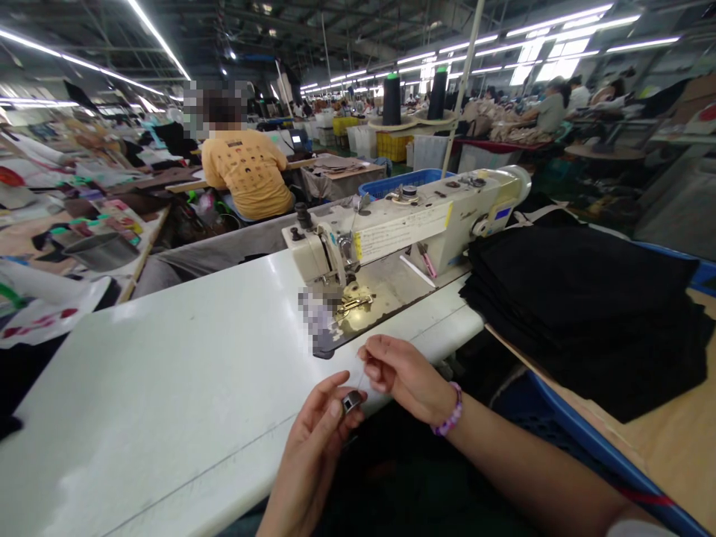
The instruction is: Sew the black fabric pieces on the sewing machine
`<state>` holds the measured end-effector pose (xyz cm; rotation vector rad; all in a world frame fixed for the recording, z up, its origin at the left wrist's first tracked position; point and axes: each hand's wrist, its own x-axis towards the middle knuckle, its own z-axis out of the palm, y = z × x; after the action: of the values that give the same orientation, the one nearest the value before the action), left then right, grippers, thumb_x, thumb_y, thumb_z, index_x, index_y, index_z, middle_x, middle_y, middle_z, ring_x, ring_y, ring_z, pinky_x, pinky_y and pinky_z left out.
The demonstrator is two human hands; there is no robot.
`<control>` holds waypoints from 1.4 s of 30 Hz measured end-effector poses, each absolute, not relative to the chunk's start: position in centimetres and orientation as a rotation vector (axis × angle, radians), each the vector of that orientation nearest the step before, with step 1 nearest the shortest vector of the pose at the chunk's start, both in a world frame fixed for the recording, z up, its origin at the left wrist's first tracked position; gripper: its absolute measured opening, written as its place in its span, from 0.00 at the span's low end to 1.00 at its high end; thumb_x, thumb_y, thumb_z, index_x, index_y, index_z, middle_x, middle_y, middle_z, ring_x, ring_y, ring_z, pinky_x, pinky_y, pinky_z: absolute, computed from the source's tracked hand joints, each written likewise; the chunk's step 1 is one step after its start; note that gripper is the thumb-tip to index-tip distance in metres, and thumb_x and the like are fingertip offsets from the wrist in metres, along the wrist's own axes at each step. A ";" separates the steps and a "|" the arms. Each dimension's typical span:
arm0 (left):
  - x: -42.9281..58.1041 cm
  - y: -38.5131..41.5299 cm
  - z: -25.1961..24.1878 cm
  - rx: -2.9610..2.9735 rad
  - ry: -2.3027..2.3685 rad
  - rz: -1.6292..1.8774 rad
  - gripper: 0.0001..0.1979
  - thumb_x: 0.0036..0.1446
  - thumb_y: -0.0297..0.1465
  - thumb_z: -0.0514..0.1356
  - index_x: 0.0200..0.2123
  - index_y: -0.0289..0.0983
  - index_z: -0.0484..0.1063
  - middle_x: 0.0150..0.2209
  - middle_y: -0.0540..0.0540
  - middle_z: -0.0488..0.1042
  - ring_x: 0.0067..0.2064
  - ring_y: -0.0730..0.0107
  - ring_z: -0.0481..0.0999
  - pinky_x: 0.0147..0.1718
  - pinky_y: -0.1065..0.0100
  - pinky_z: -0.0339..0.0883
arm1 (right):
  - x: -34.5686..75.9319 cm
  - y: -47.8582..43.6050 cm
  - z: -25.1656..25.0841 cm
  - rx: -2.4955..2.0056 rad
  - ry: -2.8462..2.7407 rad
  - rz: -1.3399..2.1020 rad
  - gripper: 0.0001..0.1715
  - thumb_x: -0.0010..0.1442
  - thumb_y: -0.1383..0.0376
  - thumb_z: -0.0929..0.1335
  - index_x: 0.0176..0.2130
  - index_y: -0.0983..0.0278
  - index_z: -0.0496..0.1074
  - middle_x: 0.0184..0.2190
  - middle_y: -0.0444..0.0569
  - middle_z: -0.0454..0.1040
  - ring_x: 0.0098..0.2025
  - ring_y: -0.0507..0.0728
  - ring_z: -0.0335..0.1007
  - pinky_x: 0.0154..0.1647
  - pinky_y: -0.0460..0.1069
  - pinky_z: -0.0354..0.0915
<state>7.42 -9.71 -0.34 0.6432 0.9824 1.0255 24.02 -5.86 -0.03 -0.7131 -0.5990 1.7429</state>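
Between the thumb and fingers of my left hand (318,436) is a small metal bobbin case (351,403), held just off the table's front edge. A thin pale thread (361,377) runs up from it to my right hand (400,373), whose thumb and forefinger pinch the thread's end. A beaded purple bracelet (449,410) circles the right wrist. Behind both hands stands a cream sewing machine (408,216) with a lit needle area and metal bed (385,298).
The white tabletop (184,373) stretches to the left. A stack of black fabric pieces (582,291) lies at right, above a blue basket (587,432). Behind the machine are another blue basket (403,183) and dark thread cones (392,101). A person in a yellow shirt (246,171) sits beyond.
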 end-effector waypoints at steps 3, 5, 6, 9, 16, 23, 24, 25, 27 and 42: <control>6.9 -9.5 -1.1 0.571 0.949 1.016 0.24 0.46 0.40 0.74 0.46 0.36 0.80 0.40 0.40 0.81 0.38 0.67 0.78 0.42 0.70 0.73 | 24.7 -5.1 -0.3 -0.696 -0.512 1.661 0.25 0.47 0.53 0.80 0.30 0.64 0.69 0.28 0.39 0.70 0.27 0.47 0.65 0.30 0.43 0.65; 6.7 -9.4 -1.4 0.547 0.945 1.021 0.24 0.46 0.40 0.75 0.45 0.37 0.81 0.41 0.39 0.82 0.40 0.66 0.79 0.43 0.70 0.73 | 25.2 -4.8 -0.6 -0.694 -0.477 1.620 0.24 0.48 0.54 0.80 0.31 0.64 0.69 0.28 0.38 0.70 0.29 0.47 0.67 0.34 0.44 0.68; 6.7 -9.4 -1.4 0.547 0.948 1.026 0.23 0.46 0.39 0.74 0.46 0.37 0.81 0.42 0.39 0.82 0.42 0.65 0.80 0.45 0.70 0.73 | 25.3 -4.8 -0.8 -0.698 -0.468 1.606 0.23 0.48 0.55 0.80 0.32 0.64 0.69 0.29 0.39 0.71 0.30 0.47 0.68 0.36 0.45 0.69; 6.7 -9.7 -1.1 0.573 0.963 1.045 0.23 0.47 0.38 0.74 0.47 0.39 0.81 0.45 0.39 0.82 0.48 0.61 0.80 0.49 0.68 0.73 | 25.1 -4.9 -1.5 -0.722 -0.463 1.592 0.23 0.49 0.55 0.80 0.32 0.64 0.70 0.31 0.41 0.74 0.33 0.50 0.72 0.41 0.48 0.71; 6.8 -10.1 -0.4 0.662 0.932 1.035 0.21 0.52 0.38 0.72 0.49 0.40 0.80 0.52 0.40 0.80 0.49 0.60 0.80 0.50 0.68 0.74 | 23.0 -6.1 -2.5 -0.776 -0.530 1.687 0.24 0.48 0.53 0.80 0.33 0.66 0.71 0.35 0.47 0.79 0.39 0.54 0.77 0.46 0.50 0.71; 5.6 -10.5 -0.5 0.531 0.827 1.033 0.18 0.50 0.34 0.73 0.45 0.36 0.81 0.47 0.40 0.82 0.46 0.61 0.82 0.45 0.73 0.76 | 20.4 -6.9 -3.0 -0.820 -0.627 1.828 0.26 0.48 0.52 0.79 0.34 0.65 0.69 0.32 0.44 0.78 0.32 0.49 0.74 0.35 0.44 0.69; 5.3 -10.6 -0.5 0.484 0.824 1.047 0.18 0.48 0.33 0.74 0.44 0.37 0.82 0.46 0.40 0.82 0.45 0.63 0.82 0.44 0.75 0.76 | 20.1 -7.1 -3.2 -0.828 -0.650 1.856 0.26 0.48 0.52 0.80 0.34 0.65 0.69 0.31 0.43 0.77 0.31 0.49 0.74 0.35 0.44 0.69; 4.9 -10.8 -0.5 0.436 0.822 1.069 0.18 0.47 0.32 0.75 0.43 0.37 0.82 0.45 0.41 0.83 0.44 0.64 0.83 0.43 0.76 0.76 | 19.8 -7.3 -3.5 -0.833 -0.675 1.900 0.27 0.47 0.52 0.80 0.35 0.66 0.69 0.30 0.43 0.76 0.30 0.49 0.74 0.33 0.45 0.70; 4.3 -11.1 -0.3 0.354 0.832 1.132 0.19 0.44 0.31 0.76 0.42 0.38 0.82 0.45 0.43 0.83 0.42 0.67 0.83 0.42 0.78 0.76 | 19.6 -7.8 -3.8 -0.874 -0.773 1.969 0.30 0.46 0.50 0.79 0.38 0.66 0.69 0.30 0.45 0.77 0.25 0.51 0.74 0.27 0.47 0.70; 4.3 -12.8 1.0 0.739 1.224 1.322 0.26 0.49 0.48 0.70 0.46 0.38 0.80 0.26 0.47 0.77 0.27 0.69 0.72 0.26 0.72 0.66 | 22.4 -8.4 3.6 -0.870 -1.932 0.669 0.14 0.58 0.61 0.76 0.43 0.60 0.73 0.45 0.50 0.75 0.50 0.60 0.70 0.55 0.56 0.65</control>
<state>4.28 -12.79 0.97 0.7393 1.2240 1.3222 22.35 -8.37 3.65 -0.8698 -1.9320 0.6685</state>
